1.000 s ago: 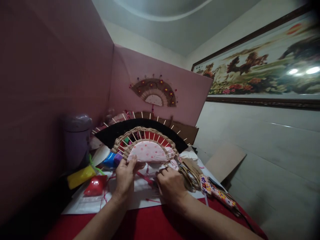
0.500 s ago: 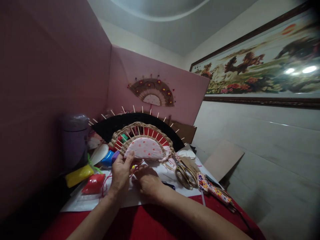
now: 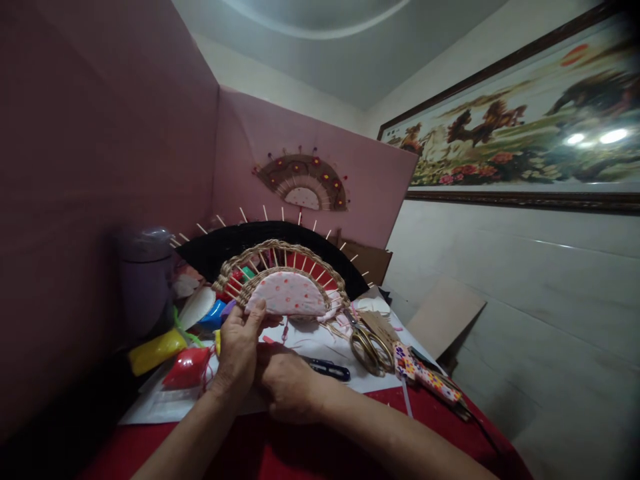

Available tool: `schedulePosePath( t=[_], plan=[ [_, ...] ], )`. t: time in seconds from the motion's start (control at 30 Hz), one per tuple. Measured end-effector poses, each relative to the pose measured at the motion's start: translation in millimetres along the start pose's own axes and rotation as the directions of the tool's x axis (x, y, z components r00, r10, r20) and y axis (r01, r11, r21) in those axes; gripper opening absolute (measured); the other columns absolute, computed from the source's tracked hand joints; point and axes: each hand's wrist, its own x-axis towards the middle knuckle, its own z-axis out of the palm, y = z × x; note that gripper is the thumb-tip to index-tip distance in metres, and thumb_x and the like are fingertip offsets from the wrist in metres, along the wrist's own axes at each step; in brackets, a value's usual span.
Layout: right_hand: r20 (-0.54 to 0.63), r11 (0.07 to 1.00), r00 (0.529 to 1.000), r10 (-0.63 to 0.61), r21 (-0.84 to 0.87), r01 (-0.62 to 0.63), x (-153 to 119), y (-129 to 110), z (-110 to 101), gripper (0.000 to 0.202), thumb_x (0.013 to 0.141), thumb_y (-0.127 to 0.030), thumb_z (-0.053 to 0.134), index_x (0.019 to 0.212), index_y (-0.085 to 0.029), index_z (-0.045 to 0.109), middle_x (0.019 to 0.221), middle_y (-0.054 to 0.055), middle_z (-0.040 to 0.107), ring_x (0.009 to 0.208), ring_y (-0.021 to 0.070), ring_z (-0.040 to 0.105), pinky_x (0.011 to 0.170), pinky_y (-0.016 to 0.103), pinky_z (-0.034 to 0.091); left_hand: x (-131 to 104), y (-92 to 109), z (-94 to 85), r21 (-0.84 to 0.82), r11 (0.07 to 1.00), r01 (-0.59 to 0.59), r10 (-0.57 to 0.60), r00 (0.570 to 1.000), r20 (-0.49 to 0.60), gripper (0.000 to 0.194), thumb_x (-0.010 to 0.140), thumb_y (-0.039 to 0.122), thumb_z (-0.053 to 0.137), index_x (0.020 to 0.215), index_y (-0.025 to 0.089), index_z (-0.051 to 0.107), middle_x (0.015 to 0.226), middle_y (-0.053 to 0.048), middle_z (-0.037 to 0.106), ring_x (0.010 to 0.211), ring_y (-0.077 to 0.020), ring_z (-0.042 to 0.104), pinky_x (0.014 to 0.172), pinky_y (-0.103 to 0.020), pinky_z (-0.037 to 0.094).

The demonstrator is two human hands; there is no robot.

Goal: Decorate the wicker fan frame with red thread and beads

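Red cloth (image 3: 310, 453) is lying under white paper (image 3: 150, 411). Left hand (image 3: 239, 347) is gripping fan (image 3: 287, 293) by lower edge; right hand (image 3: 287, 383) is sitting alongside, fingertips hidden, grip unclear.

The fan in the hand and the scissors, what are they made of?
The fan has a wrinkled, dotted middle that looks like cloth. Its twisted, matte braid could be paper cord or straw. The thin, pale sticks seem wooden, maybe bamboo. The dull black band looks like felt or other cloth. The scissors look metal, with shiny, gold-coloured handles, perhaps coated.
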Motion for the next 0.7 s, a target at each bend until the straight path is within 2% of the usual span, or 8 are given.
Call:
schedulePosePath(
  t=[0.07,0.13,0.2,0.3,0.47,0.5,0.63,0.7],
  plan=[
    [-0.065,0.996,0.994,-0.083,0.038,0.085,-21,4,-18,0.023,0.063,-0.013,0.057,0.082,-0.018,0.069,0.081,0.005,0.069,0.078,0.0193,0.061,0.07,0.028,0.047,-1,-2,1.3,-0.044,0.998,0.043,-0.043,0.999,-0.005,0.041,0.066,0.043,0.073,0.092,0.014,0.061,0.07,-0.001,0.068,0.059,-0.0138,0.064,0.063,-0.027,0.053],
    [-0.308,0.987,0.951,0.015,0.158,0.036,-40,11,-38,0.027,0.067,-0.008,0.048,0.08,-0.019,0.069,0.071,0.002,0.068,0.07,0.0159,0.061,0.07,0.027,0.047,-3,-6,3.9,-0.108,0.988,0.113,-0.115,0.993,-0.005,0.04,0.063,0.039,0.076,0.09,0.014,0.06,0.069,-0.001,0.068,0.059,-0.0141,0.064,0.061,-0.026,0.053],
    [-0.532,0.939,0.813,0.237,0.341,-0.05,-55,20,-55,0.026,0.073,-0.011,0.043,0.073,-0.018,0.068,0.071,0.003,0.069,0.068,0.0154,0.062,0.07,0.028,0.047,-7,-12,6.7,-0.158,0.968,0.193,-0.196,0.981,-0.004,0.037,0.063,0.032,0.077,0.09,0.014,0.059,0.07,-0.002,0.069,0.06,-0.0143,0.065,0.06,-0.025,0.054],
    [-0.642,0.837,0.584,0.497,0.532,-0.127,-67,34,-63,0.026,0.075,-0.014,0.042,0.07,-0.019,0.067,0.065,0.002,0.066,0.063,0.0156,0.06,0.063,0.027,0.047,-13,-25,9.1,-0.2,0.937,0.285,-0.292,0.956,-0.006,0.026,0.068,0.02,0.072,0.09,0.015,0.058,0.074,-0.003,0.07,0.059,-0.0134,0.065,0.059,-0.024,0.054],
    [-0.717,0.801,0.368,0.592,0.571,-0.179,-69,52,-33,0.025,0.078,-0.015,0.041,0.072,-0.019,0.065,0.066,0.002,0.063,0.064,0.0169,0.059,0.06,0.027,0.045,-20,-41,7.0,-0.165,0.895,0.414,-0.425,0.904,-0.037,0.01,0.079,0.013,0.061,0.089,0.016,0.057,0.076,-0.005,0.068,0.062,-0.0139,0.066,0.058,-0.024,0.055],
    [-0.737,0.816,0.355,0.576,0.548,-0.187,-69,54,-26,0.025,0.078,-0.014,0.041,0.072,-0.019,0.065,0.065,0.002,0.063,0.064,0.0169,0.059,0.061,0.028,0.045,-21,-43,6.5,-0.154,0.889,0.432,-0.443,0.895,-0.05,0.009,0.08,0.011,0.06,0.088,0.015,0.057,0.076,-0.005,0.068,0.062,-0.0135,0.066,0.058,-0.023,0.055],
    [-0.782,0.896,0.438,0.443,0.377,-0.235,-69,58,-7,0.026,0.077,-0.01,0.041,0.072,-0.018,0.066,0.067,0.003,0.064,0.065,0.0172,0.058,0.063,0.028,0.043,-20,-46,7.3,-0.16,0.873,0.46,-0.474,0.878,-0.063,0.009,0.082,0.006,0.055,0.087,0.014,0.057,0.081,-0.007,0.068,0.065,-0.0132,0.067,0.063,-0.024,0.056],
    [-0.793,0.909,0.45,0.411,0.319,-0.267,-68,59,-4,0.027,0.077,-0.009,0.04,0.071,-0.018,0.065,0.066,0.004,0.063,0.065,0.0172,0.058,0.062,0.028,0.042,-20,-46,8.9,-0.144,0.864,0.483,-0.494,0.867,-0.059,0.011,0.084,0.006,0.052,0.09,0.013,0.056,0.085,-0.01,0.069,0.067,-0.0145,0.068,0.063,-0.025,0.057]
  ],
)
